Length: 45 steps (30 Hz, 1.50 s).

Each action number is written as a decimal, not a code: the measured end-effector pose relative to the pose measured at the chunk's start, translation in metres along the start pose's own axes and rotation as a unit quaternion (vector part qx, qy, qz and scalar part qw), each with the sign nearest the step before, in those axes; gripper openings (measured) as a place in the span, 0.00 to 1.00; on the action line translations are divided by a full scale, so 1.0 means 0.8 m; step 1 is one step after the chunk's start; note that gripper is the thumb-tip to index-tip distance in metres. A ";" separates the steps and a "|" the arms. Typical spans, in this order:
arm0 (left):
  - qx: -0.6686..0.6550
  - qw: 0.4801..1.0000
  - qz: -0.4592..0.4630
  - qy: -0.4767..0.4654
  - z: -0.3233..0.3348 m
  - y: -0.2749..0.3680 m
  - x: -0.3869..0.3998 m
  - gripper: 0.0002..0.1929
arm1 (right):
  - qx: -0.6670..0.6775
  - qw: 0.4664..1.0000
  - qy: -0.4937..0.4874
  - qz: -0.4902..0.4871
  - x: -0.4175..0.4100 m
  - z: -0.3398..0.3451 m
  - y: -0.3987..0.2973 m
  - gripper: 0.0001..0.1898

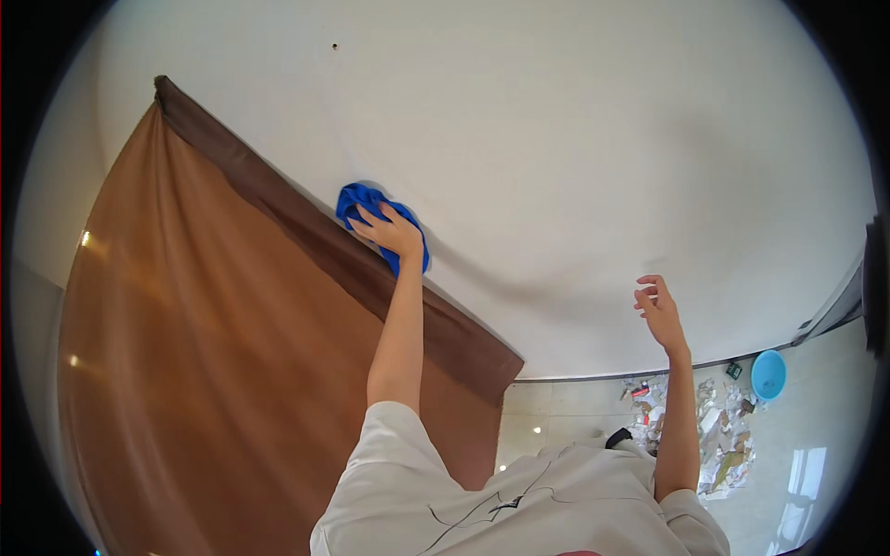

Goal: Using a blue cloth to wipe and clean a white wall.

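Note:
My left hand (393, 231) is spread over a crumpled blue cloth (415, 267) and holds it flat against the white wall (542, 139). The cloth lies along the upper border of a brown curtain-like sheet (229, 347), whose dark brown band (292, 222) slants down to the right. My left forearm crosses in front of that band. My right hand (660, 316) is raised in front of the wall on the right, with loosely bent fingers and nothing in them. Whether it touches the wall cannot be made out.
A heap of paper scraps and litter (723, 431) lies on the glossy tiled floor (786, 445) at the lower right. Beside it are a light blue basin (768, 375) and a small dark green box (733, 371). The wall has a small hole (335, 46) high up.

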<state>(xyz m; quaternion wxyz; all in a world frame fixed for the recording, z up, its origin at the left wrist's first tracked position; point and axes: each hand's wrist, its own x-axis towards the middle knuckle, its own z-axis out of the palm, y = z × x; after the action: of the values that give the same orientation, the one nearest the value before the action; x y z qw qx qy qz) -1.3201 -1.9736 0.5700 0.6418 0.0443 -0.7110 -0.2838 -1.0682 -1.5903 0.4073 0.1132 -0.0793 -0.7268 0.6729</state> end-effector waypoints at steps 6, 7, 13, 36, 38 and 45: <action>-0.121 0.917 0.343 -0.162 -0.017 0.082 -0.058 0.17 | 0.022 0.997 0.070 0.022 -0.009 -0.001 -0.002 0.15; -0.135 0.888 0.397 -0.188 -0.014 0.110 -0.063 0.14 | 0.026 0.997 0.077 0.015 -0.012 -0.002 -0.002 0.15; -0.284 0.785 0.523 -0.171 0.022 0.330 -0.067 0.20 | 0.001 0.992 0.128 -0.016 -0.033 -0.009 -0.004 0.11; -0.105 0.994 -0.036 -0.004 -0.006 0.119 -0.115 0.25 | -0.091 0.959 0.265 -0.039 -0.078 -0.111 -0.002 0.09; -0.155 0.983 0.098 -0.027 -0.003 0.176 -0.133 0.23 | -0.091 0.961 0.260 -0.031 -0.080 -0.112 -0.008 0.10; -0.252 0.872 0.401 -0.124 0.001 0.412 -0.106 0.16 | -0.074 0.971 0.229 -0.014 -0.097 -0.111 -0.021 0.11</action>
<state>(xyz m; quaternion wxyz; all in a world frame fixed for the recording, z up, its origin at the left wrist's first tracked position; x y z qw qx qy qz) -1.2066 -1.6619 0.6469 0.5964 -0.4434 -0.6460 -0.1743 -0.9693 -1.5272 0.4258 0.2799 -0.2289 -0.7306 0.5792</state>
